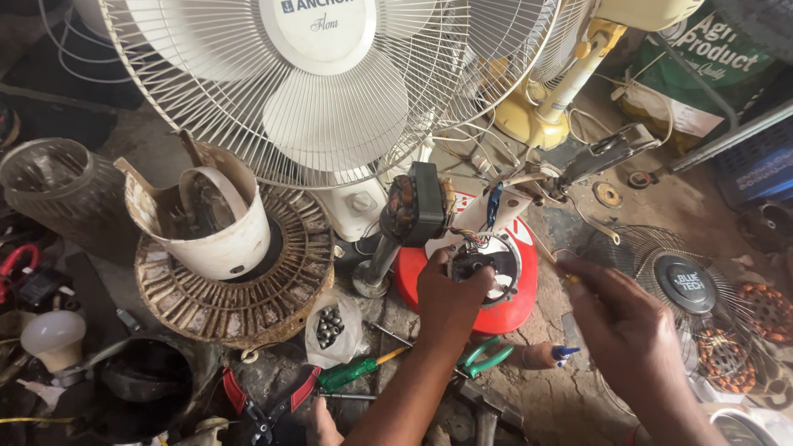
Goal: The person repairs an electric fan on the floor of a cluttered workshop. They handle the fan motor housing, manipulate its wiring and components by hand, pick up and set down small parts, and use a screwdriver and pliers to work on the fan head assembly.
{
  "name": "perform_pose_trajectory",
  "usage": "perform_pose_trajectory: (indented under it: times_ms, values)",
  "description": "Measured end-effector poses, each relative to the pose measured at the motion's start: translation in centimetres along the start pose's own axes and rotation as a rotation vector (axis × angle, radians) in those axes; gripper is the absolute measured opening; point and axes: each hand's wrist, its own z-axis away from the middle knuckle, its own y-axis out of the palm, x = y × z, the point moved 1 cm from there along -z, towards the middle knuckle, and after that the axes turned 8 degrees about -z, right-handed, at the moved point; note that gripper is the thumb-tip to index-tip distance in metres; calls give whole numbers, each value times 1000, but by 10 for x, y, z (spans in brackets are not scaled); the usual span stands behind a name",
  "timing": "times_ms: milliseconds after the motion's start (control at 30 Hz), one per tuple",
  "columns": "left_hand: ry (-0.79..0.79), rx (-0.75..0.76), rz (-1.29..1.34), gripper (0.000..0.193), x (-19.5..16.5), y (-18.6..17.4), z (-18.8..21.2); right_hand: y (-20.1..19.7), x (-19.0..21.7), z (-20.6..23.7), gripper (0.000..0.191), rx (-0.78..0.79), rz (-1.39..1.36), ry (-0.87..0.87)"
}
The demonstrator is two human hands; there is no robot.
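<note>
**A:** Where's your left hand [450, 289]?

**B:** On the red fan base [504, 306], centre of the cluttered work floor. Your fingers are curled shut on the dark round part [477, 263] in its open top. Coloured wires [479, 238] run up from there to a white panel [500, 206].

**A:** And your right hand [619, 318]?

**B:** Just right of the base. Fingers pinched together on a thin tool; its yellowish tip [570, 279] shows at your fingertips, near the base rim. Can't tell what kind of tool.

**A:** Anything labelled?

**B:** Green sack [719, 58] with white print, top right, behind the yellow fan stand [537, 116]. White round badge with blue print at the hub of the big white fan guard [248, 124], top centre. Black round badge on the dark grille [684, 282] lying flat to your right.

**A:** What's crowding you?

**B:** A motor with copper windings [417, 206] on a metal post stands just left of the base, right above your left hand. The big guard hangs over it. Below your forearm: green-handled screwdriver [355, 372], green-handled pliers [483, 359], red-handled pliers [268, 405]. A clear bag of small dark parts [330, 326] lies left of those. Further left, a dirty white housing [211, 219] sits on a ribbed round disc [239, 297]; a white bulb [54, 337] lies at the left edge.
</note>
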Motion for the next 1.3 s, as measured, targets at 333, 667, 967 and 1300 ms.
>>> perform_pose_trajectory:
  times_ms: [333, 667, 967, 1300]
  values:
    - [52, -71, -167, 42, 4, 0, -1, 7, 36, -13, 32, 276, 321, -164]
    - [57, -58, -89, 40, 3, 1, 0, 15, 31, -17, 27, 291, 346, -182]
    - [95, -90, -83, 39, 7, 2, 0, 25, 38, -25, 26, 359, 537, -83]
    - [119, -92, -57, 31, 10, 6, 0, 31, 48, -42, 27, 526, 715, 138]
